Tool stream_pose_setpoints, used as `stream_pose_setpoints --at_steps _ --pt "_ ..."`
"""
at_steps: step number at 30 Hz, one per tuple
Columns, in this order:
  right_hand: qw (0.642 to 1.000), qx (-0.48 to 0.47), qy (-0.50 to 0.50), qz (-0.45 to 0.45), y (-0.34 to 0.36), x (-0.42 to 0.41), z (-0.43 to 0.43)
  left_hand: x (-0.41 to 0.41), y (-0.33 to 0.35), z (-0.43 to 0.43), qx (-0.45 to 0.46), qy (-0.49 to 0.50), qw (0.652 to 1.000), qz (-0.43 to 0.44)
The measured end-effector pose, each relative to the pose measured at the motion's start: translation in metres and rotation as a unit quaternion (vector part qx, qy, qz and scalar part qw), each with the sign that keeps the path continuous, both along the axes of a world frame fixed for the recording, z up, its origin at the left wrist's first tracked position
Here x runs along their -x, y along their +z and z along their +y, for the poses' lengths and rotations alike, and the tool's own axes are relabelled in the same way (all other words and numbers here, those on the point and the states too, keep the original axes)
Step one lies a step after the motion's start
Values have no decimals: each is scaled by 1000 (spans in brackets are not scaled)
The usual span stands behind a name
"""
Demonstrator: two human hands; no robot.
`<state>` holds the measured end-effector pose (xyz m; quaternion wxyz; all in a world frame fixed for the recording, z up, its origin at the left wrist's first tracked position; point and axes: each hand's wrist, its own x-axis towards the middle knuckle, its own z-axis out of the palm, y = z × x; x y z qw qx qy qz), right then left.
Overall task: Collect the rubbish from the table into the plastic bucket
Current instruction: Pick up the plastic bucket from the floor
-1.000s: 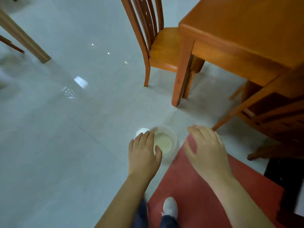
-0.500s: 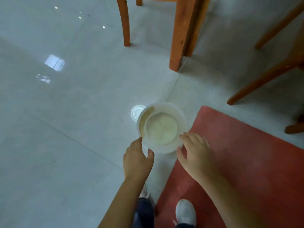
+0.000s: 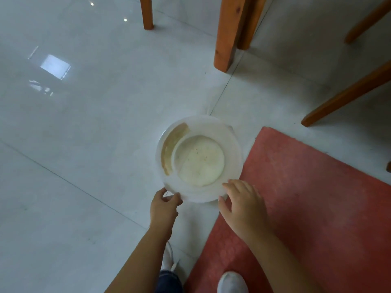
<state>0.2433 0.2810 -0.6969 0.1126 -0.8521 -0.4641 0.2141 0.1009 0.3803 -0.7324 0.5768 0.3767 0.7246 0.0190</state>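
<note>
Lifted closer than before above the tiled floor (image 3: 84, 144), just left of the red mat (image 3: 317, 197), plastic bucket (image 3: 233, 153) held by both hands, left hand (image 3: 164, 208) pinching near rim, right hand (image 3: 243, 204) fingers (image 3: 230, 186) curled over rim at the mat's edge.

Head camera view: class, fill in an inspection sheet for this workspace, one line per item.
Surface: pale tiled floor; red mat at the right.
Job's things: white bucket at the mat's edge, only specks inside; no rubbish or tabletop in view.
Clutter: nothing seen.
Hands: left hand pinches the bucket's near rim; right hand touches the rim, grip unclear.
Cables: nothing seen.
Surroundings: wooden furniture legs beyond the bucket; white shoes at the bottom edge.
</note>
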Motion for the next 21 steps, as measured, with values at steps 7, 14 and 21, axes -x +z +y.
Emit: stream_pose_setpoints --at_steps 7,14,21 --pt "1000 3 -28 11 14 -2 -7 -6 11 -1 4 178 984 -21" --pt "993 -9 -114 22 72 -24 -1 17 91 3 -63 104 993 -1" --pt "969 -19 -204 138 161 -44 18 41 196 11 -109 37 991 -66"
